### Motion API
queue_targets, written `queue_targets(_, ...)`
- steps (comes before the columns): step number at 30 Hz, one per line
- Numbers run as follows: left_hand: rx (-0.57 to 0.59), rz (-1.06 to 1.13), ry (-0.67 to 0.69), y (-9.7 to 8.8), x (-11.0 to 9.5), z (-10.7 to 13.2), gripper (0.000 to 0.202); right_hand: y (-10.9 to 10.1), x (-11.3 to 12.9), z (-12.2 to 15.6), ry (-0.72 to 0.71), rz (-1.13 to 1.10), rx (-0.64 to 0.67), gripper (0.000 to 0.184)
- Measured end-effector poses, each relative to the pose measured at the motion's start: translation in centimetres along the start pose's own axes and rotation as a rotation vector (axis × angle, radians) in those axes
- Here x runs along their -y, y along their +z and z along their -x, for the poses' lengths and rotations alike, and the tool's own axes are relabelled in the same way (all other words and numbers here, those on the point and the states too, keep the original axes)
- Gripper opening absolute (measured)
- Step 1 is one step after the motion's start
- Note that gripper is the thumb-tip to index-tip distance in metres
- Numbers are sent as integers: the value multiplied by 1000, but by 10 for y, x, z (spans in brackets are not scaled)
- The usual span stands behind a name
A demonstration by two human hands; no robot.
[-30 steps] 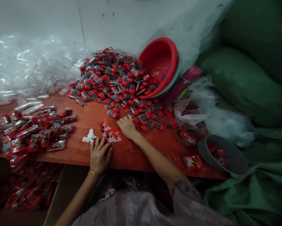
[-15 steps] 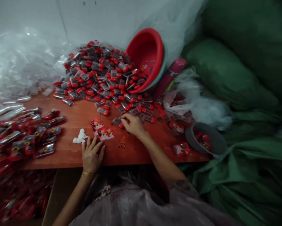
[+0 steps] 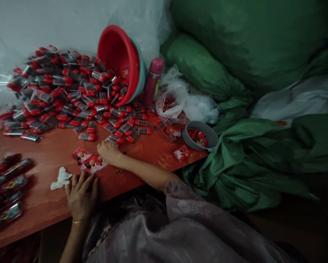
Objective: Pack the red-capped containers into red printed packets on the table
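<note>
My left hand (image 3: 81, 197) lies flat on the red-brown table (image 3: 142, 153) at its near edge, fingers spread, just below a few red printed labels (image 3: 87, 161). My right hand (image 3: 108, 150) rests knuckles up at the foot of a big heap of clear tubes with red caps (image 3: 68, 91), its fingers curled under beside the labels; what they hold, if anything, is hidden. A crumpled white scrap (image 3: 60, 178) lies left of my left hand.
A red basin (image 3: 117, 60) nested in a teal one lies tipped at the back. A pink bottle (image 3: 152, 80), a clear bag (image 3: 171, 100) and a grey bowl (image 3: 200, 136) with red packets stand right. Wrapped packs (image 3: 6, 182) lie left. Green sacks (image 3: 235, 73) crowd the right.
The view has swung right, so everything sits further left. My right hand has drawn back from the heap towards the labels. My left hand has stayed flat on the table.
</note>
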State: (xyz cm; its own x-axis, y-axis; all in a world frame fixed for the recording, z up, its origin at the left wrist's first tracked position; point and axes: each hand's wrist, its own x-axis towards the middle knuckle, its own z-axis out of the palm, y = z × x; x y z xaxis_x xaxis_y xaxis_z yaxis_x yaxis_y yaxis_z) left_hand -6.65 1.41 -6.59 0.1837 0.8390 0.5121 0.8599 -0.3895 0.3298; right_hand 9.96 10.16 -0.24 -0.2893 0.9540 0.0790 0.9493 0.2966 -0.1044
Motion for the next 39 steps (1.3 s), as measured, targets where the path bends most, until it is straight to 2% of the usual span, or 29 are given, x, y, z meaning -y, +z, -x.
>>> queue_targets(6,1,12,19,-1,-1,-1,20,-8,0,-12,47,-33,72,22)
queue_targets(10,-7,23,-11,0,0,1,21,-8,1,-11,32,-43,71,24)
queue_targets(14,-23,47,-33,1,0,3,21,-3,-6,13,28,-52,71,23)
queue_targets(17,-43,65,-24,2,0,4,22,1,-21,44,101,-64,56,24)
queue_targets(22,-59,74,-21,2,-1,7,24,8,-65,97,481,-110,-41,20)
queue_targets(25,-63,89,-25,1,-2,8,25,11,-92,119,593,-137,-158,19)
queue_targets(29,-79,100,-42,0,-5,8,25,17,-116,132,636,-187,-287,22)
queue_targets(39,-46,219,-138,-5,-12,9,23,35,-124,139,654,-232,-312,29)
